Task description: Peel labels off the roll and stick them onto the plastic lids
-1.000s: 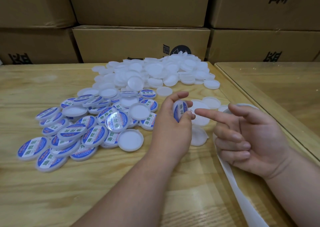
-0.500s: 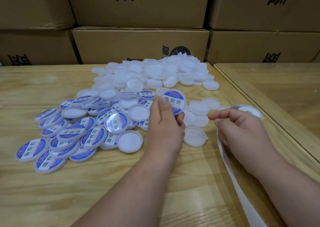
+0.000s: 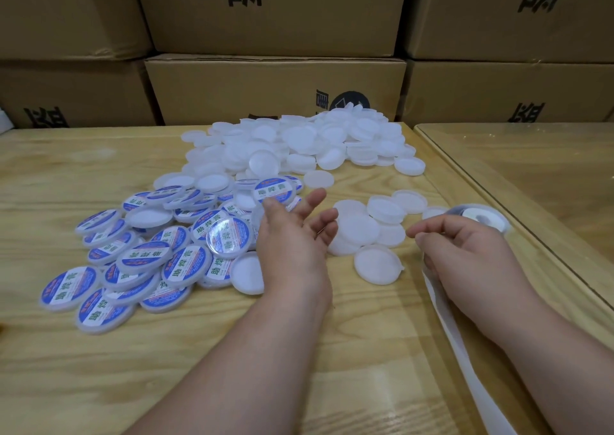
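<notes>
Left hand [image 3: 292, 235] over the table centre, palm up, fingers spread and loose; it holds nothing. A round white plastic lid with a blue-and-white printed label [image 3: 274, 191] sits just beyond its fingertips at 12 o'clock, on the near edge of the labelled heap [image 3: 133, 258]; contact between finger and lid cannot be told.

Right hand [image 3: 465, 255] at 3 o'clock from the left; thumb and forefinger pinched together at their tips, remaining fingers curled; what lies in the pinch is too small to resolve, possibly a label edge or the strip. Roll of labels, a white reel [image 3: 478, 218], lies flat just behind this hand at its 1 o'clock; long white backing strip [image 3: 465, 331] passes under the hand and trails toward 5 o'clock, off the lower edge.

Unlabelled stock: small cluster of plain round white plastic lids [image 3: 362, 232] between the two hands, at 2 o'clock from the left hand and 9 o'clock from the right; large pile of the same [image 3: 299, 145] at 12 o'clock, against brown cardboard cartons [image 3: 275, 89]. Light wooden table [image 3: 99, 368] below.

Judgement: the coming move turns on the small cluster; it lies nearer the left hand, which is free, so that hand would take the next blank lid while the right works the label; lids are round, so no long axis to align.
</notes>
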Available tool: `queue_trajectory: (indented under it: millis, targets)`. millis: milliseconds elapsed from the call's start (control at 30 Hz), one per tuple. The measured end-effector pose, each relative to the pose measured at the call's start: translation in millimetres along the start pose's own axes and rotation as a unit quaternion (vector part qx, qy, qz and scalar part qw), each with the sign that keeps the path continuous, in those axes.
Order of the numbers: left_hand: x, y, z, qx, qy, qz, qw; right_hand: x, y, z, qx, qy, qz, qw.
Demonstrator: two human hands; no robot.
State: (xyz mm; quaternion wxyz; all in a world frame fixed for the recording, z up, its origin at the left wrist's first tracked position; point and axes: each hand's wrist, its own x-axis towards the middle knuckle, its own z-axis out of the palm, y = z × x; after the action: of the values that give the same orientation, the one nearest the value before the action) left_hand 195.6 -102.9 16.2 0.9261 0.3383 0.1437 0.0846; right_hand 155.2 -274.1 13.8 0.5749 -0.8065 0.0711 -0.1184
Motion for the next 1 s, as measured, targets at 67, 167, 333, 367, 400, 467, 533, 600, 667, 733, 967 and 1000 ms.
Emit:
queue_trajectory:
  millis: [67,167,333,367,400,467,533,600,667,733,967,1000]
  targets:
    - [1,2,-1,-0.025,0.007,-0.018,0.999,0,1,0,-0.002,0.003,0.003,1.000]
    - [-1,3,-1,-0.019,-0.001,-0.035,0.999,0,1,0,-0.008,0.008,0.010,1.000]
    - [-6,-1,1,0.086,-0.037,-0.002,0.996,0,0,0,-0.012,0.016,-0.003,1.000]
    - [-8,-4,1,0.132,-0.051,0.026,0.990,0,0,0,-0.013,0.017,-0.009,1.000]
    - [-10,-8,0,0.194,-0.072,0.061,0.976,0,0,0,-0.019,0.019,-0.018,0.999]
    - [-18,-15,-2,0.339,-0.125,0.145,0.921,1,2,1,-0.039,0.025,-0.034,0.998]
    - [-25,-22,-2,0.511,-0.178,0.220,0.811,3,2,1,-0.051,0.020,-0.032,0.998]
    - [-30,-28,-4,0.662,-0.207,0.259,0.672,4,3,0,-0.063,0.008,-0.018,0.998]
    - [-32,-30,-6,0.728,-0.195,0.241,0.611,6,5,-2,-0.083,0.005,-0.013,0.996]
    - [-31,-32,-9,0.752,-0.186,0.219,0.593,6,6,-3,-0.098,0.011,-0.019,0.995]
    - [-28,-35,-12,0.742,-0.188,0.240,0.597,9,7,-4,-0.102,0.039,0.024,0.994]
    - [-28,-34,-12,0.730,-0.190,0.245,0.609,9,6,-4,-0.107,0.038,0.028,0.993]
